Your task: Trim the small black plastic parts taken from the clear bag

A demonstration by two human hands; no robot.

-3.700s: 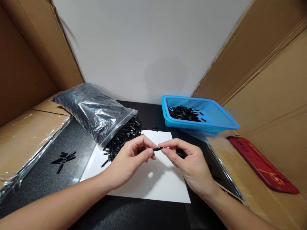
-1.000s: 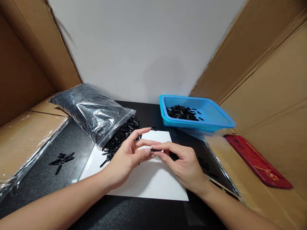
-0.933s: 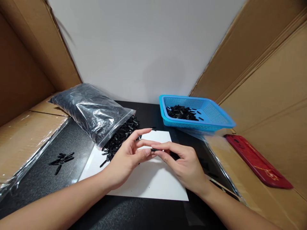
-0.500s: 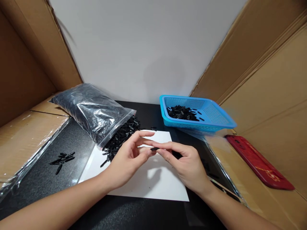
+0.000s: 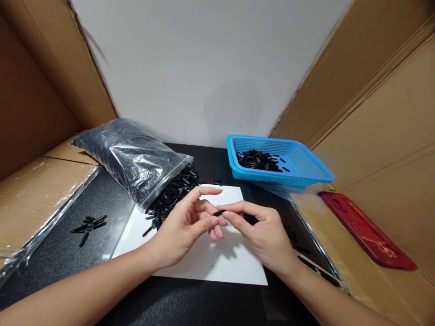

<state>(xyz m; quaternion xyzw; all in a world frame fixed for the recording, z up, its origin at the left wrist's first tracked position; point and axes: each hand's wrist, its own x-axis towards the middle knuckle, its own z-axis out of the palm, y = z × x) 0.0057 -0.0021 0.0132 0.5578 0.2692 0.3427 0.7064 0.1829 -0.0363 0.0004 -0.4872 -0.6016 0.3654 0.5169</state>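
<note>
Both hands meet above a white sheet (image 5: 204,265) on the black table. My right hand (image 5: 263,235) pinches a small black plastic piece (image 5: 219,212) between thumb and forefinger, and more black pieces show inside its palm. My left hand (image 5: 190,222) touches the same piece with its fingertips, the forefinger stretched out above it. A clear plastic bag (image 5: 131,156) full of black pieces lies to the left, spilling a pile of pieces (image 5: 171,192) onto the sheet's corner.
A blue mesh basket (image 5: 306,170) holding several black pieces stands at the back right. A small heap of black pieces (image 5: 90,224) lies on the table at left. A red flat object (image 5: 367,231) rests on the cardboard at right. Cardboard walls enclose both sides.
My left thumb has slid off the piece and its fingers have curled under, while the right hand keeps its pinch. The hands have hardly shifted over the sheet.
</note>
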